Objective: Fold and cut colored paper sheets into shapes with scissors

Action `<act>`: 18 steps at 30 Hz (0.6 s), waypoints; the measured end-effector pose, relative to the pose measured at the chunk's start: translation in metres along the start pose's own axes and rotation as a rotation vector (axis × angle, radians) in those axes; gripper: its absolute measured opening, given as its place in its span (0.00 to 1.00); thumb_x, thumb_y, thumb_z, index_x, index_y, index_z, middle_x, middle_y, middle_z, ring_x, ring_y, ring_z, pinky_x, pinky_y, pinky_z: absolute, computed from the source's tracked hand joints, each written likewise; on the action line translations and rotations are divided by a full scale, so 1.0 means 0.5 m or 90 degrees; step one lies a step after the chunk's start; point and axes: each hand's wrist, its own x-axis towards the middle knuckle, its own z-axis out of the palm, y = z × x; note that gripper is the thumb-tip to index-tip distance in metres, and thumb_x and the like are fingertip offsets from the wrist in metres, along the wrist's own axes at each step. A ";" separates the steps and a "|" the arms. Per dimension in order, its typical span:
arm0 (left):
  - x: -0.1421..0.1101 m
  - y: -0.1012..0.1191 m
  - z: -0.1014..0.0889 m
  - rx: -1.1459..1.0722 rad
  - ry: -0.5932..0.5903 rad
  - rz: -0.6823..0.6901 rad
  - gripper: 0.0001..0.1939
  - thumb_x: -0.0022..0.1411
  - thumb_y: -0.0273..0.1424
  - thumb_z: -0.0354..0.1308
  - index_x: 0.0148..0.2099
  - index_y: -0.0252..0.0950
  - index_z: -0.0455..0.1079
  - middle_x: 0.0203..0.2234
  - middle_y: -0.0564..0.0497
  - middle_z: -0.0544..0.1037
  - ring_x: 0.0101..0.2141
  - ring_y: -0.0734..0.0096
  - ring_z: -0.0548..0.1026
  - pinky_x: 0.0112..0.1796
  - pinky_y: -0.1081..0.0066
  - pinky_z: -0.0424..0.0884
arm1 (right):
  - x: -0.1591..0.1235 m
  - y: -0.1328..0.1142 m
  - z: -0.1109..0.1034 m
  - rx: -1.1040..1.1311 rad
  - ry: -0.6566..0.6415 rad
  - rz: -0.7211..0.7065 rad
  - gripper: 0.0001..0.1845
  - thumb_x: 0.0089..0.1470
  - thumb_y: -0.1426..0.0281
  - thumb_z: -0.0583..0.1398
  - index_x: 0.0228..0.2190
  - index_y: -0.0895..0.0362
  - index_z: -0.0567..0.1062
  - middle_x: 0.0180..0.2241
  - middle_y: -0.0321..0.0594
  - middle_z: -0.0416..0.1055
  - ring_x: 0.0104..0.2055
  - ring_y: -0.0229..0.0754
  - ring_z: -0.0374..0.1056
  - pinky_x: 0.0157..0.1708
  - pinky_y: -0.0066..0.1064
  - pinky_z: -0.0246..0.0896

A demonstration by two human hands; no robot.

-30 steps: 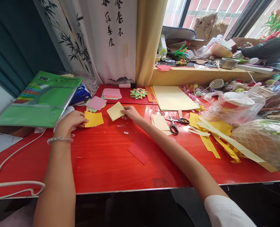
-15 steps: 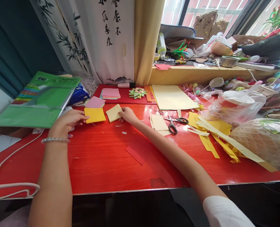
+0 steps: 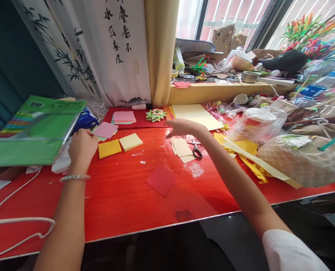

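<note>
My left hand (image 3: 83, 146) is beside the left edge of a stack of pink paper squares (image 3: 105, 130), its fingers bent down and the tips hidden from me. Just in front of that stack lie a deep yellow paper stack (image 3: 110, 149) and a pale yellow one (image 3: 131, 142), side by side. My right hand (image 3: 182, 128) hovers open over the table, thumb apart from the fingers, with nothing in it. Beneath and beyond it are cream paper pieces (image 3: 182, 149), black-handled scissors (image 3: 197, 151) and a large cream sheet (image 3: 197, 114). A red paper square (image 3: 161, 180) lies nearer me.
A green paper pack (image 3: 40, 130) leans at the left. Behind the stacks sit more pink squares (image 3: 124, 116) and a folded paper star (image 3: 155, 115). Yellow strips (image 3: 249, 150), a plastic bag (image 3: 257, 124) and a net-wrapped bundle (image 3: 300, 165) crowd the right.
Both yellow stacks have been let go and lie on the table. My left hand has moved to the pink stack; my right hand has lifted away to the right. The view has shifted.
</note>
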 end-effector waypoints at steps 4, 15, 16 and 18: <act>-0.029 0.054 0.023 0.025 0.087 0.126 0.18 0.62 0.32 0.42 0.52 0.32 0.59 0.47 0.39 0.69 0.46 0.51 0.69 0.41 0.56 0.66 | -0.031 0.096 0.032 -0.117 -0.081 -0.021 0.37 0.37 0.57 0.67 0.49 0.56 0.66 0.53 0.50 0.61 0.54 0.56 0.56 0.42 0.36 0.59; -0.087 0.116 0.104 0.162 0.056 0.276 0.17 0.63 0.32 0.37 0.51 0.37 0.61 0.45 0.42 0.72 0.35 0.53 0.74 0.27 0.63 0.62 | -0.047 0.111 0.102 -0.162 0.008 -0.043 0.24 0.45 0.53 0.61 0.35 0.61 0.71 0.44 0.55 0.64 0.49 0.56 0.56 0.43 0.39 0.56; -0.089 0.116 0.106 0.170 0.054 0.281 0.17 0.64 0.32 0.37 0.51 0.37 0.60 0.45 0.42 0.72 0.34 0.53 0.74 0.26 0.63 0.62 | -0.055 0.106 0.112 -0.164 0.030 -0.060 0.20 0.48 0.56 0.60 0.34 0.61 0.71 0.44 0.54 0.63 0.49 0.54 0.56 0.43 0.38 0.55; -0.091 0.119 0.107 0.179 0.046 0.290 0.18 0.64 0.32 0.37 0.51 0.36 0.61 0.45 0.43 0.72 0.34 0.54 0.74 0.26 0.63 0.61 | -0.071 0.094 0.134 -0.170 0.085 -0.086 0.13 0.54 0.64 0.56 0.36 0.61 0.70 0.45 0.54 0.63 0.50 0.51 0.56 0.45 0.36 0.53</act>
